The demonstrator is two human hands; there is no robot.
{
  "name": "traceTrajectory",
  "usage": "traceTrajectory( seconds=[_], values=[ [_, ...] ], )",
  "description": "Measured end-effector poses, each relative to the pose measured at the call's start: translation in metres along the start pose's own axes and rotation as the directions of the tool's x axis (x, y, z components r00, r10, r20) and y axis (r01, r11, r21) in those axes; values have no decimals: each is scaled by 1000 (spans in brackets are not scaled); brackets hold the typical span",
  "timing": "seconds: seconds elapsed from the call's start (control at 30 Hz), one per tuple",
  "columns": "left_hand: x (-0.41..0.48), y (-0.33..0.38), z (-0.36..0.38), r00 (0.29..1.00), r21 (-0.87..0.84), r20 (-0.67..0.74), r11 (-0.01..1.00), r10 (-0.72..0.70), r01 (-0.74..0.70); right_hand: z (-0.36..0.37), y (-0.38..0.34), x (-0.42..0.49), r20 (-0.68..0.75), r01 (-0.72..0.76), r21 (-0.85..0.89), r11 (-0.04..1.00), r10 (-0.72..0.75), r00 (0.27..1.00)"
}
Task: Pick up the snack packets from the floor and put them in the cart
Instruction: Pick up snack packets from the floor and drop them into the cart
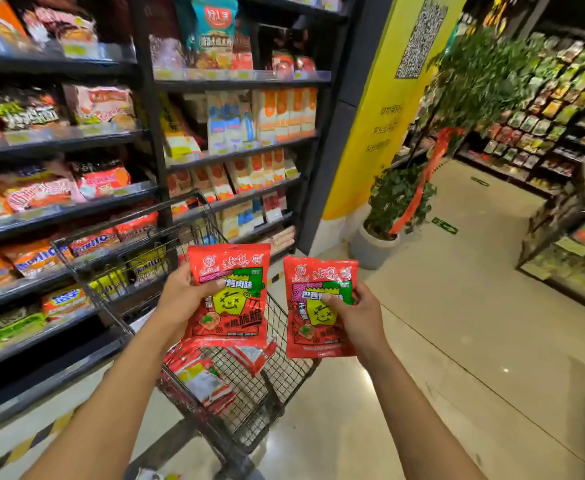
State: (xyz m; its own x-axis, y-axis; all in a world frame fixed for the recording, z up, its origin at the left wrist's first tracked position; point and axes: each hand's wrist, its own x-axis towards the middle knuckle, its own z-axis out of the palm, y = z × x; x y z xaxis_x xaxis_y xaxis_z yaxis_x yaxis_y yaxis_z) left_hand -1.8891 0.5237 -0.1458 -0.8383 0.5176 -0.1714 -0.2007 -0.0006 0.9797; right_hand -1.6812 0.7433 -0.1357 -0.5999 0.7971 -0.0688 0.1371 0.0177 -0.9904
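A: Shop aisle, entry one: floor [457, 323], pale and glossy, open to the right of the cart [249, 393] and running on past a plant [388, 209] in a grey pot and a yellow pillar [370, 133]. Shelves [59, 209] of bagged snacks close the left side. Far shelves [543, 133] stand well apart on the right.

B: Hands?

A: Left hand [180, 299]: fingers curled behind the left edge of the left packet [235, 306], thumb laid on its face. Packet upright, held above the cart. Right hand [356, 317]: mirror grip, thumb on the front of the right packet [311, 327], fingers behind its right edge. That one hangs about over the cart's right rim, its outer part over bare floor.

B: Do the two touch?

A: No. Narrow gap, side by side. Both red, same print: yellow face on green.

B: Cart?

A: Black wire, just beside the left shelves, its near end between the two forearms. Contents: loose packets [201, 379], red and silver, lying flat and overlapped on the bottom mesh, below the left packet. Count cannot be told.

B: Room to move?

A: Left side tight, shelf edges close by the cart. Right and ahead, open floor up to the plant pot.
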Motion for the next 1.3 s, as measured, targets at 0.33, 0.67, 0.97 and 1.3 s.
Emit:
traceTrajectory(
  seconds=[0.33,0.67,0.97,1.3],
  values=[
    [60,-30,52,932,-33,-348,995,-95,89,17,38,178,347,-54,-65,996,73,935],
    [48,-71,70,737,-150,-623,965,-262,216,67,91,256,591,-112,-145,983,177,787],
    [80,-154,39,600,-197,-697,910,-391,364,124,176,284,636,-45,-356,934,277,720],
    [158,-283,-15,420,-314,-679,754,-603,577,206,296,316,525,-52,-595,802,437,730]
  ],
)
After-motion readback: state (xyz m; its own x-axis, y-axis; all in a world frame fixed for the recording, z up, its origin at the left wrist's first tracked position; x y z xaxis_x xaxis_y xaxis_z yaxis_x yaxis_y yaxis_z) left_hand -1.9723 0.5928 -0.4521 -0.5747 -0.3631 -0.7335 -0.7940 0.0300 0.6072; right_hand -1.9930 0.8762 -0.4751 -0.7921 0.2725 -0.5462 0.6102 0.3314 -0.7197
